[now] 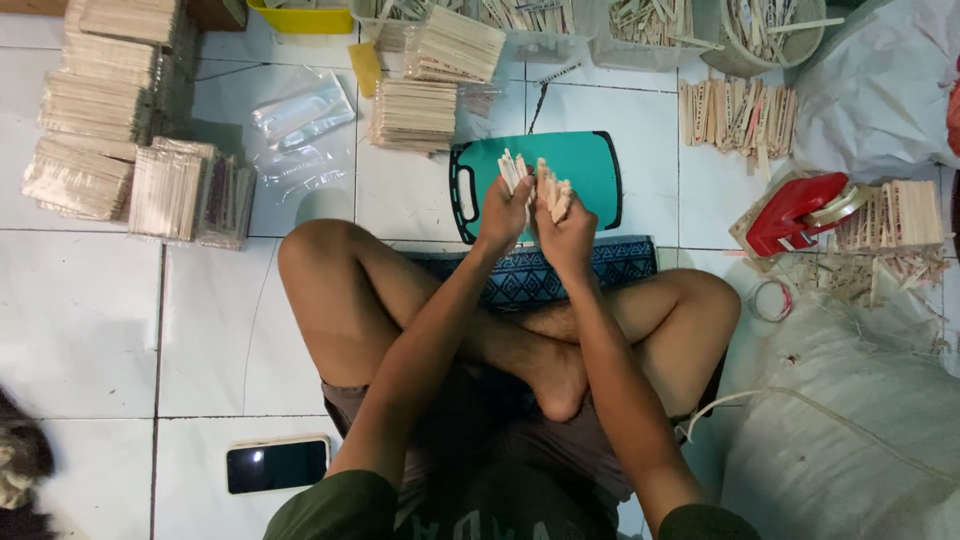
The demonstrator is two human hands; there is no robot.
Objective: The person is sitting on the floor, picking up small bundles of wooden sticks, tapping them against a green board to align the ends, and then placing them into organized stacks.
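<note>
From the head view, I sit cross-legged on the white tiled floor point(90, 320), and both my hands are raised together over the green board point(585, 165) that lies flat just past my shins. My left hand point(503, 212) has its grip closed around a small bunch of sticks point(513, 168), which poke up and fan a little above my fingers. My right hand point(566, 228) is closed on a second bunch point(555, 187), held touching or nearly touching the first; I cannot tell which. Under my wrists a blue patterned cloth point(620, 262) lies against the near edge of the board. Beyond the board sits a stack of bundled sticks point(414, 113), and more bundles point(110, 130) are piled far to my left. Clear plastic bags point(300, 130) lie between those piles and the board. To my right a red tape dispenser point(795, 212) rests beside loose sticks, with a big white sack point(850, 420) near my right knee. A phone point(277, 464) lies screen up on the floor by my left hip.
</note>
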